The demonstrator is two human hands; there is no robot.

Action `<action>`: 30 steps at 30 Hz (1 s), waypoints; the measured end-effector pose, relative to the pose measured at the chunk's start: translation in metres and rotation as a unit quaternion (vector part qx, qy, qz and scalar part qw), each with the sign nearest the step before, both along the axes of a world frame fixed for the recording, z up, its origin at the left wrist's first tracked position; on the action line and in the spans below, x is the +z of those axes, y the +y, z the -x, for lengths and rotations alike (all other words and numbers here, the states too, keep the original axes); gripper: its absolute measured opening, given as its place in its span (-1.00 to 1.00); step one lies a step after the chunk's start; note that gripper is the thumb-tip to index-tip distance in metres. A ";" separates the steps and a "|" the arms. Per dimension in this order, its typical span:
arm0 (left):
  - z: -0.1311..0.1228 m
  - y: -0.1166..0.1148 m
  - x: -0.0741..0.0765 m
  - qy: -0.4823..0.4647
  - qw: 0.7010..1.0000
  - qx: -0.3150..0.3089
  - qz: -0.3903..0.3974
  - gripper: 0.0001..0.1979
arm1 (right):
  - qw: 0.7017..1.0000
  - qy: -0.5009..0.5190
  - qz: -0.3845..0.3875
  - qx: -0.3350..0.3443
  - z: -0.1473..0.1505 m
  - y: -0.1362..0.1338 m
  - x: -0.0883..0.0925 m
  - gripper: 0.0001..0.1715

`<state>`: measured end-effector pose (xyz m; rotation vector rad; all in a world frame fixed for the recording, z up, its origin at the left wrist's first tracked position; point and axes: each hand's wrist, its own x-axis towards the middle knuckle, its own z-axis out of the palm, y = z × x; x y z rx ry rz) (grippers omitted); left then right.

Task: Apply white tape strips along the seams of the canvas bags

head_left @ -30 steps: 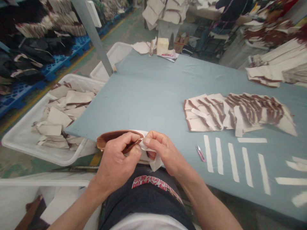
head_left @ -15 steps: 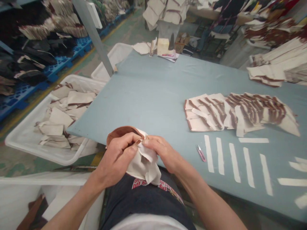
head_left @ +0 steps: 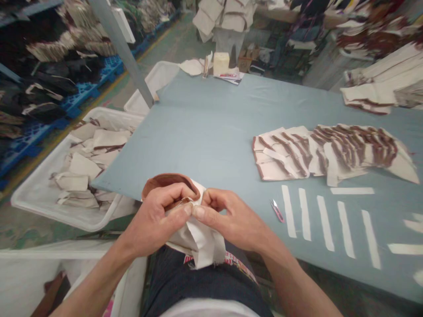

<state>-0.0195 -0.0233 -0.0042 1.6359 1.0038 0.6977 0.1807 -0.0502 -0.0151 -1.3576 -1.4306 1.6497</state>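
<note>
The brown-lined cream cloth piece [head_left: 209, 246] is held at the near edge of the counter [head_left: 198, 127]. Its long axis runs obliquely: the brown-lined opening points toward the counter's left side, while the cream tail hangs off the near edge over the lap [head_left: 194, 288]. Fingers of the left hand [head_left: 161, 218] and right hand [head_left: 234, 220] pinch it, thumb tips close together, obscuring its middle. On the counter's right half lie thread snips [head_left: 277, 211], white strips [head_left: 306, 214] and overlapping brown-edged pieces [head_left: 286, 152]. A white bin [head_left: 39, 193] flanks the counter's left edge; a grey post [head_left: 127, 55] stands at its far-left corner.
</note>
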 end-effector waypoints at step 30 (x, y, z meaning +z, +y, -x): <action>0.013 -0.003 0.016 0.126 0.953 -0.091 -0.259 -0.85 | 0.940 -0.033 -0.321 0.113 -0.015 0.025 0.011 -0.89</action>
